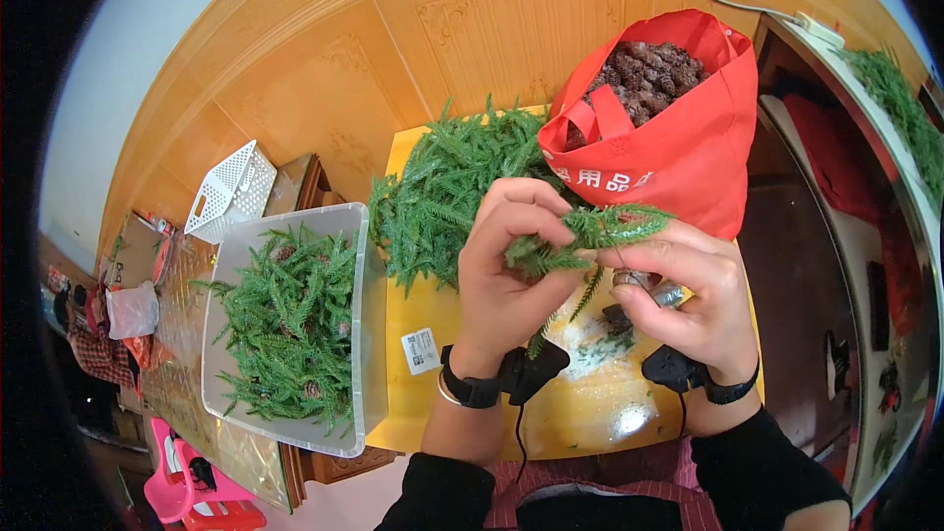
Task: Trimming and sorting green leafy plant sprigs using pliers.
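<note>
My left hand (513, 270), fingers curled, grips a green artificial pine sprig (551, 258) over the yellow table. The sprig's tips reach across to my right hand (688, 285), whose thumb and forefinger are closed in a pinch. At those fingertips is a small brownish-grey piece (627, 278), mostly hidden, with a thin dark strand above it. Behind my hands lies a heap of green pine sprigs (452, 187). A red bag (678, 157) full of brown pinecones (649, 79) stands at the back right.
To the left, a clear plastic bin (369, 374) holds sprigs with pinecones among them. A white perforated basket (234, 192) sits behind it. On the yellow table (551, 423) are a white label card (421, 351) and scattered whitish bits. A pink chair (172, 477) is lower left.
</note>
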The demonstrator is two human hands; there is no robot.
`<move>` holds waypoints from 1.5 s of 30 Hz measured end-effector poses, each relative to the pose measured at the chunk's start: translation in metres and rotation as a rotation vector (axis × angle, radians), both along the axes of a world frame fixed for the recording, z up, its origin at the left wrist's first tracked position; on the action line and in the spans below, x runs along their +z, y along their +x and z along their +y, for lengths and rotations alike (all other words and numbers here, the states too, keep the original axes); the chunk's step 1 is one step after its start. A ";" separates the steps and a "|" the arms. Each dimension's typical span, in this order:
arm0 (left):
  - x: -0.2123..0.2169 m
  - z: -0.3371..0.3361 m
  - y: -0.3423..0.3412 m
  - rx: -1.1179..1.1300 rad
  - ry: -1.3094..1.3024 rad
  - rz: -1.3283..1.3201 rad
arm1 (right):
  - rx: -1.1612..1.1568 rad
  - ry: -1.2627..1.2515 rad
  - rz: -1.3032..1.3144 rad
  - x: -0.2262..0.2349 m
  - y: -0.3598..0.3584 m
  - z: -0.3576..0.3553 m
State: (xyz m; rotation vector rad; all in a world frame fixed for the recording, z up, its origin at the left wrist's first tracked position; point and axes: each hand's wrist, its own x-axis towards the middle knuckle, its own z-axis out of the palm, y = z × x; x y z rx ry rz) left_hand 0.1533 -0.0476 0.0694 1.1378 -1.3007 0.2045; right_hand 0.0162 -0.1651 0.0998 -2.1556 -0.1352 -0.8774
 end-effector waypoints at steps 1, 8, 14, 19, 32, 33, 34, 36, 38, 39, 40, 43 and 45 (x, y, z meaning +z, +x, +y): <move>0.000 0.000 0.000 -0.002 -0.001 -0.001 | -0.007 0.003 -0.024 0.001 0.000 0.000; 0.000 0.000 -0.009 0.001 0.022 0.354 | -0.027 0.018 0.057 0.002 -0.003 -0.003; -0.007 0.003 -0.003 0.223 0.031 0.134 | 0.077 0.052 0.036 0.005 -0.010 -0.005; -0.007 -0.002 -0.003 0.263 -0.044 -0.011 | 0.245 0.012 0.138 0.019 -0.021 0.004; -0.005 -0.001 -0.018 0.118 0.016 0.184 | -0.122 0.139 0.136 0.001 -0.009 0.006; -0.004 -0.002 -0.019 0.079 0.013 0.203 | -0.136 0.146 0.137 0.000 -0.009 0.005; -0.004 -0.002 -0.021 0.077 0.014 0.203 | -0.138 0.146 0.136 -0.001 -0.009 0.005; -0.003 -0.003 -0.024 0.037 0.066 0.302 | -0.160 0.181 0.112 -0.004 -0.007 0.007; 0.000 -0.005 -0.030 0.057 0.057 0.390 | -0.167 0.245 0.074 -0.006 -0.004 0.011; 0.003 -0.007 -0.033 0.076 0.046 0.473 | -0.175 0.308 0.031 -0.005 -0.005 0.013; 0.005 -0.007 -0.035 0.073 0.045 0.470 | -0.177 0.307 0.028 -0.001 -0.006 0.012; 0.002 -0.008 -0.033 0.074 0.071 0.464 | -0.176 0.054 0.024 0.000 -0.005 0.011; 0.002 -0.009 -0.034 0.077 0.087 0.472 | -0.185 0.015 0.022 -0.001 -0.004 0.008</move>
